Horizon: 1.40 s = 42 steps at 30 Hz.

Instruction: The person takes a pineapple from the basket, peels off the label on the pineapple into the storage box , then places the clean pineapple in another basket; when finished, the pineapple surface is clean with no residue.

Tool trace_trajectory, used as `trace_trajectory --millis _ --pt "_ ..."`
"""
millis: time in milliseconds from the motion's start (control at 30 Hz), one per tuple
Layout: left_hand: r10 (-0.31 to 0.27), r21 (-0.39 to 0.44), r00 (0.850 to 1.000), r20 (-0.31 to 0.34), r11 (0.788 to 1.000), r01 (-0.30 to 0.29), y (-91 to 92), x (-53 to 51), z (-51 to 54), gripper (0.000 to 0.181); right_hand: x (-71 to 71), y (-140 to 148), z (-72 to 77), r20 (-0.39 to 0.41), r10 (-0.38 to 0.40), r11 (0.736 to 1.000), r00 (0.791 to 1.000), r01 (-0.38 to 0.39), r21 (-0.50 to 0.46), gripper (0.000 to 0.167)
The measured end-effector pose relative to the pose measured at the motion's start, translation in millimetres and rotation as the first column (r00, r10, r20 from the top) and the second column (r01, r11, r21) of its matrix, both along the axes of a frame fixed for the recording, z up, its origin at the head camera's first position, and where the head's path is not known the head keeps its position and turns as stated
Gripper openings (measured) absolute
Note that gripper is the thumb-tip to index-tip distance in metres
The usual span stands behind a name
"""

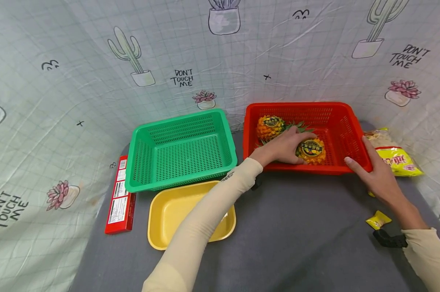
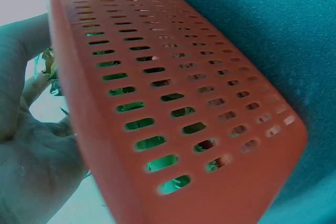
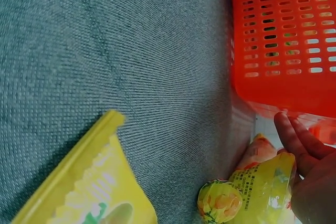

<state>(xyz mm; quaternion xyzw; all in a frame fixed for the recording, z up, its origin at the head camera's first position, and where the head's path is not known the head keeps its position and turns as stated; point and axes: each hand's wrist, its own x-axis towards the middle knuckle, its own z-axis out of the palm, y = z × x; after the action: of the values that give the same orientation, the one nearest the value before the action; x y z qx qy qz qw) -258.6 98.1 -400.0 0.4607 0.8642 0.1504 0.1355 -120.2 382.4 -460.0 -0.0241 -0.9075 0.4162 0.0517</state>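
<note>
My left hand (image 1: 287,147) reaches over the front rim of the red basket (image 1: 346,169) and grips a small pineapple (image 1: 316,152) with a dark label. Another pineapple (image 1: 269,129) lies in the basket's left part, its leaves partly behind my hand. At the basket's right end, my right hand (image 1: 380,176) holds the rim, thumb over the front corner and fingers at the outer side. In the left wrist view the slotted basket wall (image 2: 173,98) hides most of the pineapple from sight. The right wrist view has my fingers (image 3: 294,135) against the basket's outside.
A green basket (image 1: 183,179) stands to the left, with a yellow tray (image 1: 155,227) before it and a red box (image 1: 119,202) beside it. Right of the red basket lies a yellow snack bag (image 1: 399,160). A small yellow packet (image 1: 378,220) lies near my right wrist.
</note>
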Motion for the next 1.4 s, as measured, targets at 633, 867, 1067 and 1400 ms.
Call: trace_trajectory --millis 633,867,1067,1400 --pt "-0.016 0.066 1.000 -0.022 0.998 0.017 -20.7 6.9 18.9 0.088 0.9 -2.2 -0.4 -0.008 -0.005 1.000 1.000 0.005 -0.014 0.085" --pt "-0.013 0.086 1.000 -0.018 0.996 0.014 -21.7 8.5 25.5 0.089 1.7 0.0 -3.8 -0.010 -0.010 1.000 1.000 0.010 -0.012 0.085" --pt "0.013 0.116 1.000 0.022 0.993 -0.016 -23.0 12.2 34.3 0.088 2.1 -0.3 -4.1 -0.008 -0.017 1.000 1.000 0.017 -0.012 0.086" --pt "0.022 0.115 1.000 -0.005 0.993 -0.022 -27.0 21.8 49.2 0.089 0.9 -0.4 -2.3 -0.011 -0.017 1.000 1.000 0.017 -0.010 0.085"
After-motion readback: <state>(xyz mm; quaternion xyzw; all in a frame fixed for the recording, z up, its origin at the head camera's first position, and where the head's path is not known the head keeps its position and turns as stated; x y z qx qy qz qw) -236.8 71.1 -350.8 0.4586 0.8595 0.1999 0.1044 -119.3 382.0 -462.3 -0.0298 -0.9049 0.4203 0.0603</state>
